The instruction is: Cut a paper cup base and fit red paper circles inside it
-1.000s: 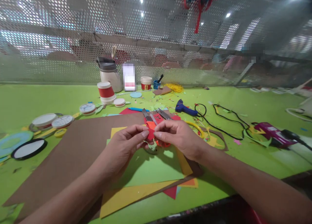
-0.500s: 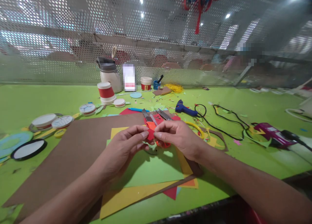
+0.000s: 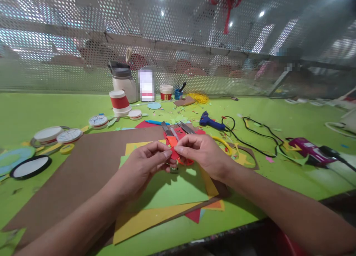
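Between my two hands is a small red piece of paper or felt (image 3: pixel 174 153), partly covered by my fingers. My left hand (image 3: pixel 147 157) pinches its left side and my right hand (image 3: pixel 200 152) pinches its right side. Both are raised over a light green sheet (image 3: pixel 172 193), which lies on yellow sheets (image 3: pixel 144 226) and a large brown sheet (image 3: pixel 78 174). Just beyond my fingertips lie an orange-handled cutter (image 3: pixel 171 139) and scissors (image 3: pixel 187 127); my hands hide part of them.
A blue glue gun (image 3: pixel 211 121) with a black cord lies to the right, near a purple power box (image 3: pixel 310 151). White round lids (image 3: pixel 48 134) lie at left. A jug (image 3: pixel 124 81), phone (image 3: pixel 146 86) and paper cup (image 3: pixel 120 102) stand at the back before a perforated screen (image 3: pixel 172 33).
My fingers have drawn slightly closer together on the red piece. A bit of green that showed beneath it is now mostly out of sight. The view has shifted slightly.
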The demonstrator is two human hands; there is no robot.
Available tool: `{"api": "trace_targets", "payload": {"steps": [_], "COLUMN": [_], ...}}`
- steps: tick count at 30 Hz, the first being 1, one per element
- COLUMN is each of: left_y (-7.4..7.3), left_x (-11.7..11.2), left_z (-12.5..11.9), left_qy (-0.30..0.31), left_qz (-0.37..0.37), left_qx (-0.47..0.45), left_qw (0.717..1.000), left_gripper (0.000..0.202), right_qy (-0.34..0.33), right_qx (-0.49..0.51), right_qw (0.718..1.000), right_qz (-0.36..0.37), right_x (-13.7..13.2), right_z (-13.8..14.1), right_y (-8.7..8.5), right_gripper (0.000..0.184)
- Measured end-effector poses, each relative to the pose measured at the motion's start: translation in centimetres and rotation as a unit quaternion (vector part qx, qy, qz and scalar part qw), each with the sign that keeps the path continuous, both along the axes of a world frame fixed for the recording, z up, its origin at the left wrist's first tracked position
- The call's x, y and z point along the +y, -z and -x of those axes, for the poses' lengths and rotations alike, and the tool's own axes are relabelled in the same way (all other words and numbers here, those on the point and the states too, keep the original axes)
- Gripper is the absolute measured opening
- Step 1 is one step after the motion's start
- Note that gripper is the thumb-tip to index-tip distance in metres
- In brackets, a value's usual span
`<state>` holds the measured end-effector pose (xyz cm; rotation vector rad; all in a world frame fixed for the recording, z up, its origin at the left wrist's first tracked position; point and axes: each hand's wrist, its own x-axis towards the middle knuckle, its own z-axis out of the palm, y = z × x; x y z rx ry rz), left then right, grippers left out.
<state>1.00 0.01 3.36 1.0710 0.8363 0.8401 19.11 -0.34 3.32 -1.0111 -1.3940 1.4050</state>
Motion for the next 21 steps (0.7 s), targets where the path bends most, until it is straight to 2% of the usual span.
{"api": "trace_targets", "payload": {"steps": [3,9,16,21], "left_y": [0.19,0.30,0.08,0.11], "left_x": [0.12,0.13,0.10,0.05], "left_z": [0.02,-0.12,-0.12,0.03], "left_qy": [0.018,0.020,-0.012,-0.013], "left_qz": [0.017,-0.007,-0.014,-0.043], "left_qx": [-0.008,0.003,-0.007,0.008], "left_qw": [1.000,1.000,1.000,0.999], "left_gripper": [0.013,0.013,0.011,0.010], "right_qy": [0.006,0.014,0.009,-0.002], "right_qx": [0.002,0.015,0.036,0.012], "right_qw": [1.000,1.000,0.999,1.000], "right_qz": [-0.005,-0.007,0.017,0.012], "right_x": [0.04,0.11,0.22,0.02], "right_z": [-0.05,0.00,0.11,-0.09], "right_y": [0.12,0.20,0.04,-0.33], "right_gripper": [0.016,0.018,0.038,0.022]}}
